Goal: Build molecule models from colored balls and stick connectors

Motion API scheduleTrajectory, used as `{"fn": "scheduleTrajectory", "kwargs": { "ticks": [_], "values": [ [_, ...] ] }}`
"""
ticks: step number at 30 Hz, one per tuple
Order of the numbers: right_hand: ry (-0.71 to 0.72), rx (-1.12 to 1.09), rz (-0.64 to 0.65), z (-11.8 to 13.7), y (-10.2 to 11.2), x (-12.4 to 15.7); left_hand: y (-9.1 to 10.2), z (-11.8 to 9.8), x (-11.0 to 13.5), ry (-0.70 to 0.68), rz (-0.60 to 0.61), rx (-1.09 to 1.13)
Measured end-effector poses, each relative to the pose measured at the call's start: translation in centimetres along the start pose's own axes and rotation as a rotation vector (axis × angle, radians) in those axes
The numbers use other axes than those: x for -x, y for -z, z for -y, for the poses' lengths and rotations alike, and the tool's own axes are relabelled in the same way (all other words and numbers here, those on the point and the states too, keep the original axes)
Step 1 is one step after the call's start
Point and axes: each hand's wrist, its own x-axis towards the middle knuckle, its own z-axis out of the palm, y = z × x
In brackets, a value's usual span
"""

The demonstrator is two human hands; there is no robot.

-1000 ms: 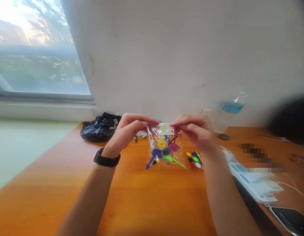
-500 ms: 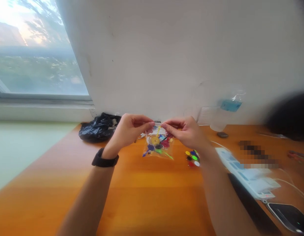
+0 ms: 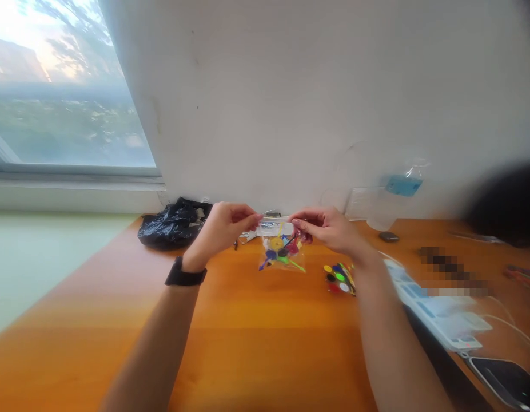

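Both of my hands hold up a small clear plastic bag (image 3: 283, 260) by its top edge, above the wooden table. My left hand (image 3: 230, 228) pinches the upper left corner; a black band circles that wrist. Thumb and fingers of my right hand (image 3: 327, 229) are closed on the upper right part. Inside the bag lie several small colourful plastic pieces, round discs and thin sticks in yellow, blue, green, red and black. On the table below my right hand is a group of similar coloured discs and sticks (image 3: 338, 278), partly hidden by my forearm.
A black plastic bag (image 3: 172, 226) sits at the back left by the wall. To the right are a white power strip (image 3: 431, 309) with plugs and cables, a phone-like device (image 3: 502, 377), a small dark object (image 3: 388, 236) and a clear bottle with a blue label (image 3: 402, 185).
My hands have moved apart along the bag's top edge, which now stretches flatter between them. The bag has shifted slightly right. More of the sticks on the table show beside my right forearm.
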Motion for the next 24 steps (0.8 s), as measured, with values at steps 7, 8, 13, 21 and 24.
{"fn": "scheduleTrajectory", "kwargs": {
  "ticks": [7,8,13,21,24],
  "values": [
    [-0.229,0.144,-0.198,-5.7,3.8,-0.6,2.3,1.8,-0.5,0.031,-0.256,-0.151],
    [-0.251,0.126,-0.203,-6.6,4.0,-0.8,2.5,2.0,-0.5,0.041,-0.254,-0.158],
    [-0.304,-0.042,-0.119,-9.3,3.2,-1.3,2.3,2.0,-0.3,0.085,-0.196,-0.243],
    [-0.397,-0.382,-0.053,-10.5,-0.4,-2.8,1.9,2.6,-0.4,0.14,-0.08,-0.355],
    [-0.418,-0.494,-0.087,-10.3,-2.8,-3.9,2.4,3.8,-0.5,0.154,-0.067,-0.372]
  ]
}}
